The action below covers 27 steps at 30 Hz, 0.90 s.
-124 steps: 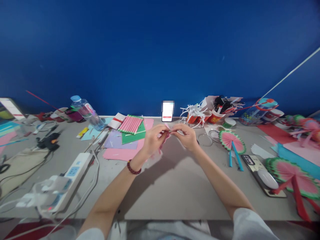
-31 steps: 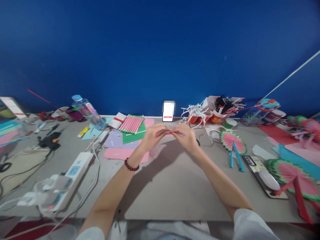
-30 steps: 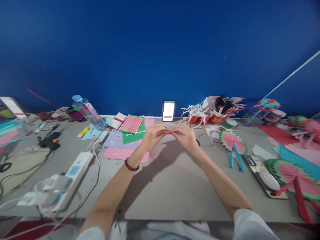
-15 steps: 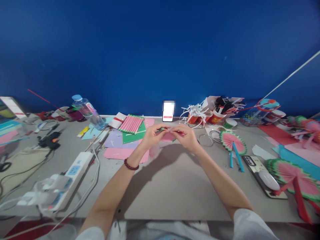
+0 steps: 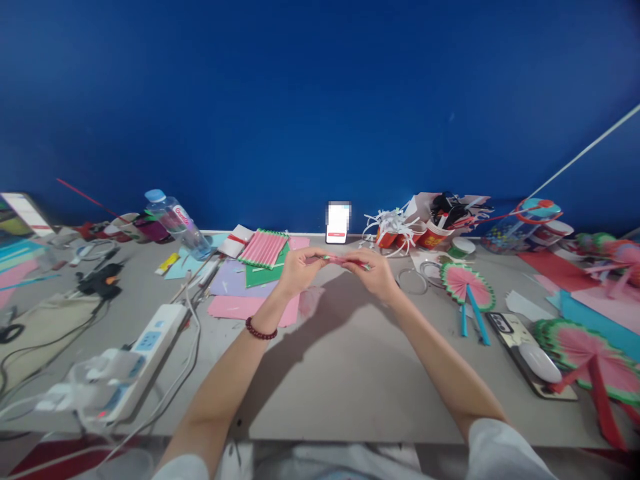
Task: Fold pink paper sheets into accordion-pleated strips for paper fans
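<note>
Above the middle of the table, my left hand point(image 5: 299, 272) and my right hand point(image 5: 376, 273) pinch a narrow folded strip of pink paper point(image 5: 336, 259) with green at its ends. The strip lies level between them, and fingers cover both its ends. Left of my hands, a pleated pink paper point(image 5: 265, 249) with green edges rests on a green sheet point(image 5: 283, 270), beside purple paper point(image 5: 235, 279) and pink paper point(image 5: 250, 307). A watermelon-patterned paper fan point(image 5: 463, 285) with blue sticks lies to the right.
A phone point(image 5: 337, 223) leans against the blue wall. Red cups point(image 5: 434, 236) with paper strips stand at the back right. More fans point(image 5: 590, 360) lie near a phone point(image 5: 505, 331) and a white mouse point(image 5: 539, 362). At left are a power strip point(image 5: 163, 333), cables and a tilted bottle point(image 5: 183, 227).
My hands have spread slightly apart and rolled, and more of the pink folded strip shows between the fingers. Both still hold it.
</note>
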{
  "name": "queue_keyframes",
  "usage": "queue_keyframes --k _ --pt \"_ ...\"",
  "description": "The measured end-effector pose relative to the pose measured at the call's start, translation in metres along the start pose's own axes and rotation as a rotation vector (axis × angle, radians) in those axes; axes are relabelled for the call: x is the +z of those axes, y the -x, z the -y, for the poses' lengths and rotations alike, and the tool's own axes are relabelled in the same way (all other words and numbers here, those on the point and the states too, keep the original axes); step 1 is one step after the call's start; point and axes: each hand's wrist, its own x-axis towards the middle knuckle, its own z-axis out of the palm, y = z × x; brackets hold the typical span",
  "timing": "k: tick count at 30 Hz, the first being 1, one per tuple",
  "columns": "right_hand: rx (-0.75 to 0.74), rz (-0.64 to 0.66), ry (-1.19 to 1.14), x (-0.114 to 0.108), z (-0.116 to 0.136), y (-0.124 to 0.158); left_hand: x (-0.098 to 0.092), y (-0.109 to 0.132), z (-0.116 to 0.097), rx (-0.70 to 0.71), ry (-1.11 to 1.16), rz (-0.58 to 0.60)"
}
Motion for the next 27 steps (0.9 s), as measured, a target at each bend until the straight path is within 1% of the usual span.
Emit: queue_keyframes --k 3,9,13,17,20,25,27 --pt "0.037 0.012 0.004 -0.002 -0.004 0.000 -0.005 -0.001 0.001 0.012 0.005 0.004" --pt "0.078 0.016 0.008 -0.005 -0.006 -0.001 -0.014 -0.004 0.001 -0.008 0.049 0.102" --pt "0.074 -0.020 0.049 -0.005 -0.005 -0.001 -0.018 -0.004 -0.001 0.025 0.006 0.151" --pt "0.059 -0.021 0.086 -0.004 -0.002 0.000 -0.020 -0.003 -0.003 0.084 -0.076 0.127" --pt "0.024 -0.018 0.155 -0.004 -0.001 0.002 -0.021 -0.002 -0.006 0.122 -0.156 0.151" --pt "-0.060 0.048 0.250 -0.001 0.001 0.002 -0.017 -0.001 -0.010 0.318 -0.458 0.218" --pt "-0.058 0.076 0.246 -0.002 0.002 0.002 -0.014 -0.001 -0.008 0.362 -0.522 0.229"
